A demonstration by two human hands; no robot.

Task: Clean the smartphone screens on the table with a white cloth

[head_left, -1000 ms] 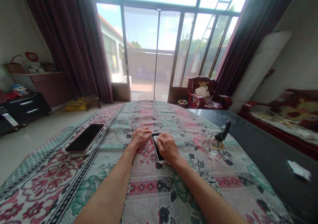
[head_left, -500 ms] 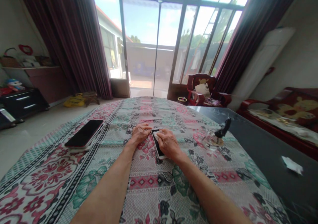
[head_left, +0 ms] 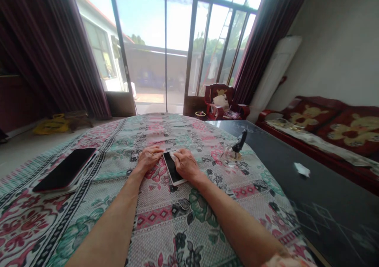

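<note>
1. The right fingers (head_left: 178,155) are bent and bunched close together, bearing down on a small crumpled white wipe (head_left: 172,155). Whether they pinch it or only pin it flat, I cannot tell.
2. The left fingers (head_left: 154,153) are curled narrow and clasp nothing. Their tips sit against the long edge at 9 o'clock of a small white-framed phone with a dark screen (head_left: 172,172), probably as a stop so that it does not slide under the pressure from the other side.
3. The white-framed phone lies flat and screen up in the middle of the view, its length running roughly from 12 to 6 o'clock. The white wipe covers its 12 o'clock end.
4. The right hand (head_left: 185,165) overlaps the phone's 3 o'clock edge, and the left hand (head_left: 148,159) rests on the fabric beside it.
5. Underneath is a floral woven cloth in pink, green and black (head_left: 177,227), a soft bed that likely grips the casing.
6. Well apart at 9 o'clock, a large dark phone (head_left: 65,169) lies on the cloth.
7. At 2 o'clock, a clear glass dish holding a black piece (head_left: 233,153) stands near the cloth's edge.
8. At 3 o'clock, a white paper scrap (head_left: 302,169) lies on the dark glass tabletop (head_left: 319,215).
</note>
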